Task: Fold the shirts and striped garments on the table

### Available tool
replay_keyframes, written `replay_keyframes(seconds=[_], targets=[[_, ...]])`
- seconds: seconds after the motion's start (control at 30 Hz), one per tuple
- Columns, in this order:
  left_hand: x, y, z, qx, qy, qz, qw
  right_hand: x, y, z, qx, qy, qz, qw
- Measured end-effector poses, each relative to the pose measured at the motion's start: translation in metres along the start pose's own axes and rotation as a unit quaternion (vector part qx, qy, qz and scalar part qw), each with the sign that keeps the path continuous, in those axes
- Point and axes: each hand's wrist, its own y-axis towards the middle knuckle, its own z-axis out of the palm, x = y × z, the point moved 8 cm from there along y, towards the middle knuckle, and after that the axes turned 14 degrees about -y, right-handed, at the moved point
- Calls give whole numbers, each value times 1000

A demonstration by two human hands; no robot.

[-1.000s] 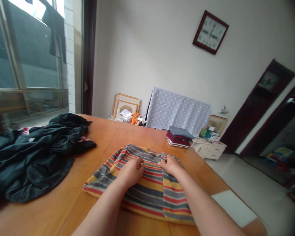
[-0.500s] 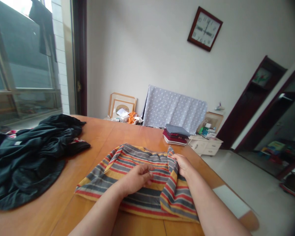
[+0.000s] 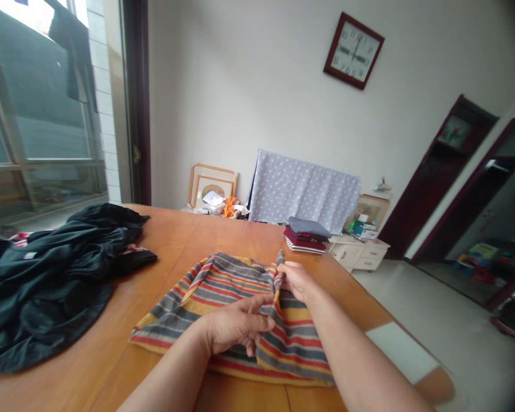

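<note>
A striped towel-like cloth in grey, yellow and red lies folded on the wooden table, with one fold raised in its middle. My left hand rests on the cloth, its fingers pinching that fold near the front. My right hand grips the top of the same fold at the far edge, where a corner stands up. Beyond the hands, the cloth's far edge lies flat. The part under my left forearm is hidden.
A crumpled black garment lies on the table's left. Folded clothes are stacked at the far edge. A white sheet lies along the right edge, beyond which is a tiled floor. A low drawer unit stands past the table.
My right hand has moved left, drawing the raised fold toward the middle of the cloth. My left hand now pinches the fold instead of lying flat on the cloth.
</note>
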Motion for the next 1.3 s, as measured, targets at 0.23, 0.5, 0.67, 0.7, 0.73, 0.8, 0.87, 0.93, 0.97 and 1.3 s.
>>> replay_keyframes(seconds=[0.23,0.5,0.67,0.7,0.73,0.8,0.87,0.93,0.97,1.3], targets=[[-5,-6,-18,-96,105,-30,989,-10,-1,-6,-50,-94,32,994],[-3,-8,-20,-72,165,-52,982,11,-9,-12,-76,-284,-77,953],[-22,-4,-24,-90,249,53,963,-4,-33,41,19,-599,-124,791],[-28,-3,-24,-94,263,90,956,-9,-35,45,27,-617,-113,779],[-33,-3,-23,-98,277,122,948,-12,-37,47,34,-622,-107,775],[-39,-3,-21,-105,308,159,932,-11,-38,47,44,-613,-107,782],[-37,-2,-19,-100,347,162,918,-2,-36,40,39,-582,-118,803],[-32,0,-17,-88,386,145,907,13,-33,25,0,-540,-137,831],[-28,1,-17,-83,401,133,903,19,-33,15,-30,-521,-147,840],[-26,-1,-13,-79,497,116,856,-23,-31,-25,-57,-612,-64,786]])
